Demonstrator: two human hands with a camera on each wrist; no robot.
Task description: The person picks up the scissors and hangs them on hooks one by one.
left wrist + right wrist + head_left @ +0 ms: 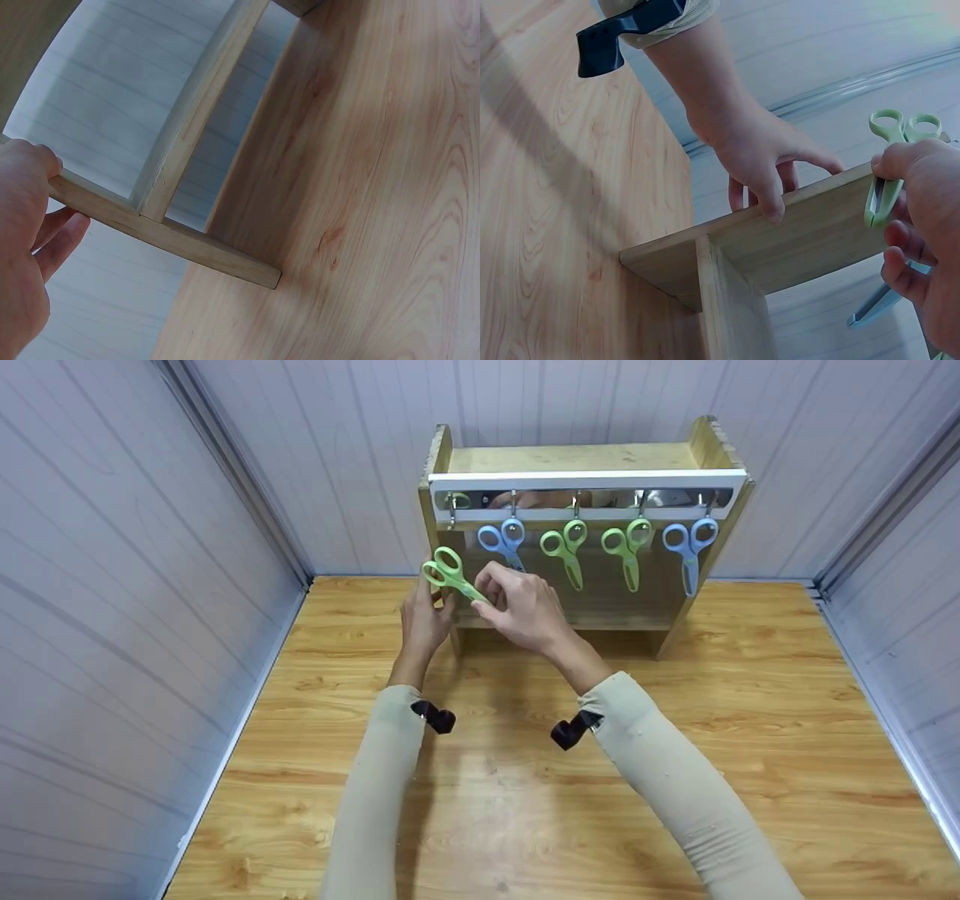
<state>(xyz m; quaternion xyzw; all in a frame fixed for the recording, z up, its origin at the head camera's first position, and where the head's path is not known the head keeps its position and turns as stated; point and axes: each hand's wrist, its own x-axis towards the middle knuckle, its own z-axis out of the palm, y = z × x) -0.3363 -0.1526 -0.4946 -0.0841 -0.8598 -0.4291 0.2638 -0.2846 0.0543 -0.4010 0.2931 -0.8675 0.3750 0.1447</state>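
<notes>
My right hand (523, 607) pinches a pair of green scissors (449, 573) by the blade end, handles pointing up and left. In the right wrist view the scissors (885, 176) show between thumb and fingers, handle loops uppermost. My left hand (424, 622) grips the left side panel of a wooden rack; in the left wrist view thumb and fingers lie on either side of the panel's edge (120, 214). The leftmost metal hook (451, 514) bears nothing, close above the held scissors. Blue scissors (502, 538) hang from the hook beside it, partly behind my right hand.
Farther right on the hook rail (585, 481) hang two green scissors (568, 551) and another blue pair (690, 551). The rack's top shelf (577, 457) is behind the rail. It stands on a wood-grain surface (495, 795), with pale panel walls (112, 585) around.
</notes>
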